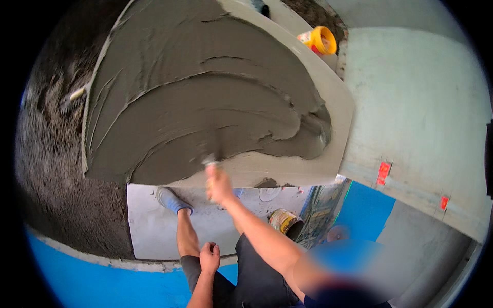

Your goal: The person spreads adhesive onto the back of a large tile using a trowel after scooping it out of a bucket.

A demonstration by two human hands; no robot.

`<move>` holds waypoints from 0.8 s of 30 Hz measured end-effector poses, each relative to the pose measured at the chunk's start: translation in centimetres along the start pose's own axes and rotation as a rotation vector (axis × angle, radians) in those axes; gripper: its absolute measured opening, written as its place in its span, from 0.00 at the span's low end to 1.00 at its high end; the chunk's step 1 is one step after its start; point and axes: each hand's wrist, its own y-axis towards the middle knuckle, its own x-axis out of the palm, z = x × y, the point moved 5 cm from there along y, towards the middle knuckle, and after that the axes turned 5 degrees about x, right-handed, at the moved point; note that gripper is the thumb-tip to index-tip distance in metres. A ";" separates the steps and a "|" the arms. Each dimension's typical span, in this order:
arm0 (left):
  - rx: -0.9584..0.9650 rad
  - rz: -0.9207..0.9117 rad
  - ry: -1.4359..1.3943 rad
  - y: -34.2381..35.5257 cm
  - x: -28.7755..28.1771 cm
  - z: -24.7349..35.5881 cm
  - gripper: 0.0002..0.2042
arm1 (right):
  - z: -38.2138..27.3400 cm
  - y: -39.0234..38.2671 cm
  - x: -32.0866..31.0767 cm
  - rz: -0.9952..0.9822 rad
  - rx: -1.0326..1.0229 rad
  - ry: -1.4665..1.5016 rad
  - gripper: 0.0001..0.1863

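Observation:
My right hand (220,186) is closed around the handle of a trowel (210,160), which is smeared by motion. Its blade, hard to make out, is over the near edge of wet grey mortar (205,97). Curved ridges mark the mortar, which covers most of a large pale tile (336,118). A bare strip of tile shows along the right and near edges. Close to my knee, my left hand (209,257) is held with fingers curled in and nothing visible in them.
A yellow bucket (324,41) lies beyond the tile, and a stained bucket (285,222) is beside my leg. Rough dark ground (61,154) borders the left side. On the right, a laid pale tile (411,102) has red clips (383,173) along its edge.

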 end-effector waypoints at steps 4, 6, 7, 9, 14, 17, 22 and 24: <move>0.047 0.051 0.054 -0.5 -1.5 -0.7 0.09 | -3.0 -0.1 -3.3 0.011 -0.227 -0.620 0.26; -0.021 0.016 0.090 -0.5 -0.3 -1.0 0.09 | -1.8 2.7 -9.8 0.144 -0.165 -0.612 0.25; -0.027 -0.004 0.120 -0.4 0.5 -0.2 0.09 | -1.2 4.5 -13.8 0.226 -0.103 -0.566 0.25; -0.038 -0.016 0.201 -0.1 2.4 0.3 0.09 | -0.1 8.1 -21.8 0.467 -0.090 -0.560 0.24; -0.043 -0.066 0.364 0.4 6.4 0.7 0.08 | 2.6 13.2 -36.1 0.674 0.039 -0.595 0.23; -0.024 -0.062 0.477 0.4 7.9 2.0 0.08 | 7.1 13.4 -42.1 0.687 0.192 -0.521 0.24; -0.005 -0.100 0.573 1.2 9.0 3.2 0.08 | 15.0 13.2 -51.6 0.780 0.340 -0.398 0.27; -0.042 -0.074 0.593 1.5 8.6 3.8 0.09 | 17.7 12.8 -54.3 0.787 0.411 -0.245 0.29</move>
